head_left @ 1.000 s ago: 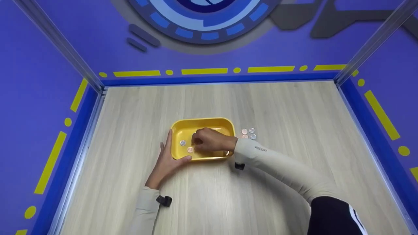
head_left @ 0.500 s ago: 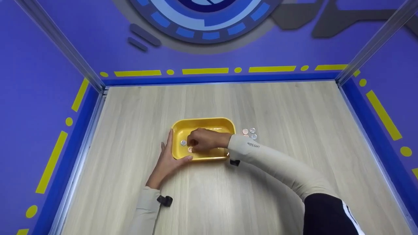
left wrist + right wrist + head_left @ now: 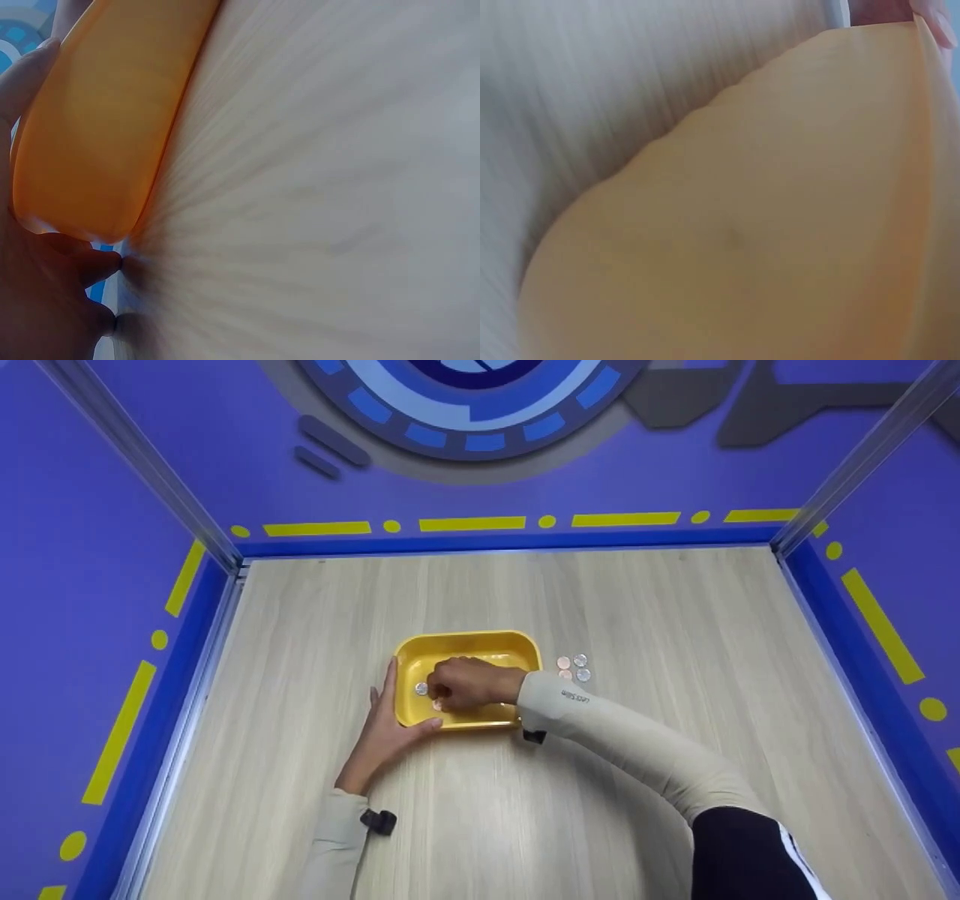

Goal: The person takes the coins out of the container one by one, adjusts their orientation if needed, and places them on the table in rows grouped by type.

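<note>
Hands at the yellow tray (image 3: 480,643), mid-bench.
Left hand (image 3: 386,727) lies flat-fingered against the tray's left wall; right hand (image 3: 469,684) reaches inside, fingers curled over coins (image 3: 421,688) (whether it pinches one is hidden). More coins (image 3: 574,667) lie just beside the tray's right wall.

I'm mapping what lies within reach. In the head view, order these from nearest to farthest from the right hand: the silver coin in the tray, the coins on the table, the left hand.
1. Silver coin: in the yellow tray, just left of the right hand.
2. Left hand: at the tray's left front corner.
3. Coins on the table: right of the tray, beyond the sleeve.
</note>
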The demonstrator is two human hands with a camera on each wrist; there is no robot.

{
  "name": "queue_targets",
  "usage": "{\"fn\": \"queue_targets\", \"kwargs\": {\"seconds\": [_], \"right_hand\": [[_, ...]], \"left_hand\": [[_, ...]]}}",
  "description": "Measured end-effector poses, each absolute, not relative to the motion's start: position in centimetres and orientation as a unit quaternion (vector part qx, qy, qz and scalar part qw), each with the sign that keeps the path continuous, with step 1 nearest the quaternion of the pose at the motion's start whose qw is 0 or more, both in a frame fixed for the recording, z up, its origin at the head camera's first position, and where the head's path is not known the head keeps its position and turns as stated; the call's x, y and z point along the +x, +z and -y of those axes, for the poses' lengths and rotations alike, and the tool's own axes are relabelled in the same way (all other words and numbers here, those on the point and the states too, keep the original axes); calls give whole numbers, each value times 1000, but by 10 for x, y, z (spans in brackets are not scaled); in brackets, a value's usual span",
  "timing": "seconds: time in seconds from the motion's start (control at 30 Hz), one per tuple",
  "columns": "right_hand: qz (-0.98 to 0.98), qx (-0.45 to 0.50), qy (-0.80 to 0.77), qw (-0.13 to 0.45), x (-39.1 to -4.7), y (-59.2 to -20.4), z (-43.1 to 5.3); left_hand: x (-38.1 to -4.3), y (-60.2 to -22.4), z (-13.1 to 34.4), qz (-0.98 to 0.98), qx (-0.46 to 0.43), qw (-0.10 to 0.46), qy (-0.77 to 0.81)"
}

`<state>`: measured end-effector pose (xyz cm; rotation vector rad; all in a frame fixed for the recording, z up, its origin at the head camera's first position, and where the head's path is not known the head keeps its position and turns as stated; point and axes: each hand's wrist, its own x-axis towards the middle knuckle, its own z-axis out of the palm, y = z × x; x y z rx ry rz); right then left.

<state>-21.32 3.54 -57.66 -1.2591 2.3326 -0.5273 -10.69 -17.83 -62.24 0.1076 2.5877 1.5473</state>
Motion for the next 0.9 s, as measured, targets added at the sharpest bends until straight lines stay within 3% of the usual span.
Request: {"fn": "queue_targets", "kwargs": {"seconds": [0.43,0.9], "right_hand": [[-847,-431,-223,217,-208,-567,-49],[-845,-427,-274,167,-199,-558,-99]], "left_hand": [[-108,-622,179,-855,37,68,512],[-109,-622,177,-853,50,50,518]]}}
